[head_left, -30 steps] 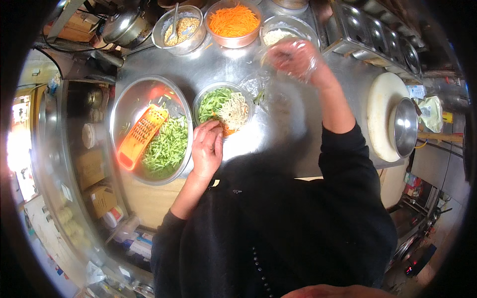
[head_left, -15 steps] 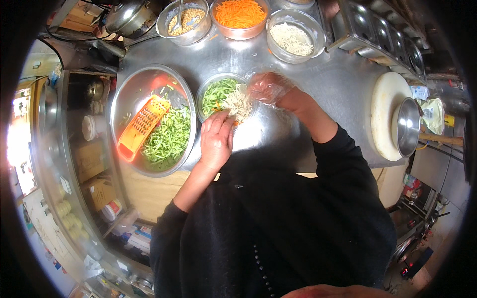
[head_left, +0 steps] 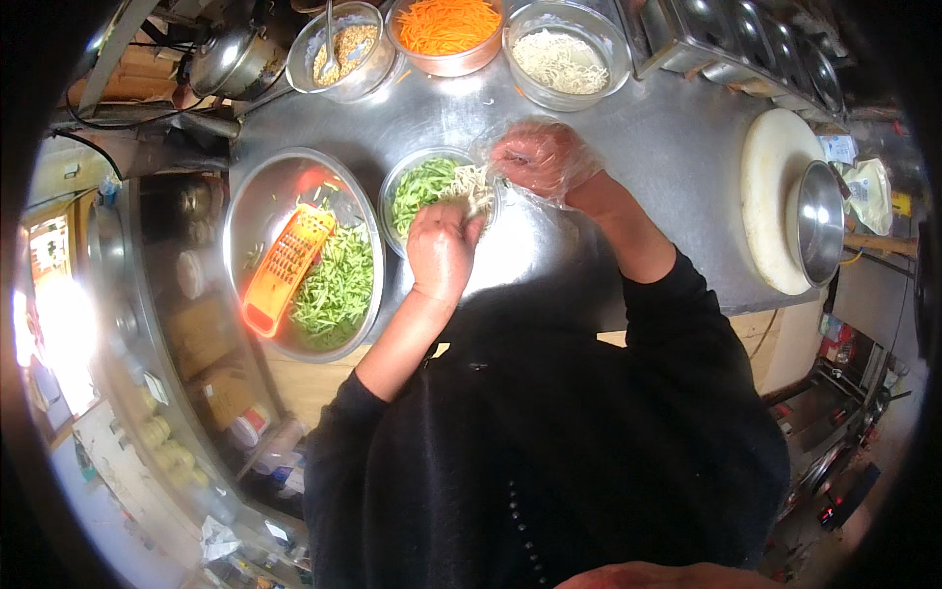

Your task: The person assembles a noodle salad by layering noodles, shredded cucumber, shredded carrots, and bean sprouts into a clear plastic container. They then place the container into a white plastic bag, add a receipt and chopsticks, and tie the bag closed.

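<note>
A small bowl on the steel table holds green shreds on its left and pale noodle-like shreds on its right. My bare left hand reaches over the near rim with curled fingers; the fingertips, and whatever they pinch among the pale shreds, are hidden. Just past the right rim is my right hand, loosely wrapped in a clear plastic glove. Its fingers are bent inward, and I cannot make out anything in them. A large steel basin to the left contains green shreds and an orange grater.
Along the back stand a bowl of chopped nuts or grains with a spoon, one of orange shreds, and one of pale shreds. A white round board and steel bowl stand right, metal containers back right.
My left hand has moved from the bowl's near rim further in over the pale shreds, covering more of them. My right hand stays by the right rim. The whole view has shifted slightly.
</note>
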Demonstrator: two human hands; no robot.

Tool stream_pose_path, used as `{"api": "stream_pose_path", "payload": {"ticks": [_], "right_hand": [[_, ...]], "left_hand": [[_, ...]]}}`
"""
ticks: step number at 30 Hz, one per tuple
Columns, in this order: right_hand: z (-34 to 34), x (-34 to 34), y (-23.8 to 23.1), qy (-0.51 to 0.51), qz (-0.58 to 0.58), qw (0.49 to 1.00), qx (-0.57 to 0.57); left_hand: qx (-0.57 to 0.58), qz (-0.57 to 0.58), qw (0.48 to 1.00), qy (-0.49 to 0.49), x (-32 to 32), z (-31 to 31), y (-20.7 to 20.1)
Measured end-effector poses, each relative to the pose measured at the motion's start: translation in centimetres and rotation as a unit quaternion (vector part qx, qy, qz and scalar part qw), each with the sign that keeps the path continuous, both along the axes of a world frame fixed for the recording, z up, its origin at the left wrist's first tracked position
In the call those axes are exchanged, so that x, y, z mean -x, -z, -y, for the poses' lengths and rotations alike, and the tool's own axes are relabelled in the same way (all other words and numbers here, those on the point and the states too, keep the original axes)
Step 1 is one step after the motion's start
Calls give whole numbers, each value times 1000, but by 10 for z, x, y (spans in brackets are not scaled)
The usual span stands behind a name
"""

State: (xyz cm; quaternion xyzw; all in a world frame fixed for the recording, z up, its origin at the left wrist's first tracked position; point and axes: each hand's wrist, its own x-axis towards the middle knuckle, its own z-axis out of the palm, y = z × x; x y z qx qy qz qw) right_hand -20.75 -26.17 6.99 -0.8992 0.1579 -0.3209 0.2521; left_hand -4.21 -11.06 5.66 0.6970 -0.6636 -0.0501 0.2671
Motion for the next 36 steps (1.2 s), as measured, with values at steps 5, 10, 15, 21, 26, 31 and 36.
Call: {"api": "stream_pose_path", "payload": {"ticks": [5,10,15,21,26,31,36], "right_hand": [[0,7,-1,58,15,995,-82],[6,15,7,89,8,989,-115],[12,15,11,78,6,991,-107],[49,25,35,146,31,981,-123],[94,47,41,354,-141,923,-50],[89,55,1,356,-126,926,-13],[77,22,-9,224,-22,906,-358]], "left_hand": [[-15,16,999,29,3,8,2],[1,104,990,99,-1,14,13],[-26,66,995,70,2,21,16],[-17,29,998,53,-1,28,-4],[57,-79,995,6,-25,7,-30],[95,-156,979,-89,-50,-32,-50],[96,-33,986,-134,-72,-63,-58]]}}
